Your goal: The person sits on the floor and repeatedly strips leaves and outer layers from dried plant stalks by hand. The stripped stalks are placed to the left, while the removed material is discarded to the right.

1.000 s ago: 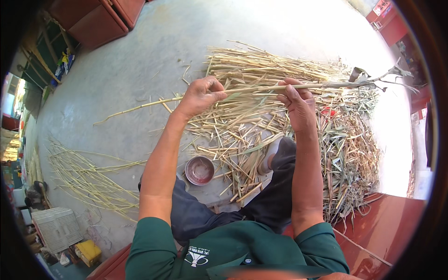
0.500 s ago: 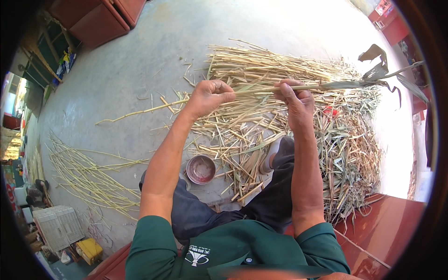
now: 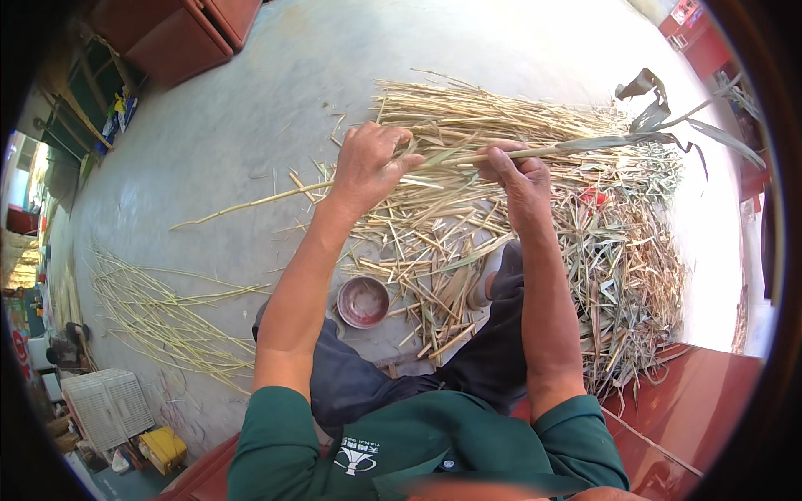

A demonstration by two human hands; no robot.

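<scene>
Right hand, extended far, pinches a long, pale-green, leafy plant stalk; left hand curls along it, grip unclear.

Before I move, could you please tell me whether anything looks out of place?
Two things: short stalk pieces lie at all angles beside the bowl, unlike the mostly aligned stalks farther out; and a bright red object, too small to identify, stands out among the dry leaves.
</scene>
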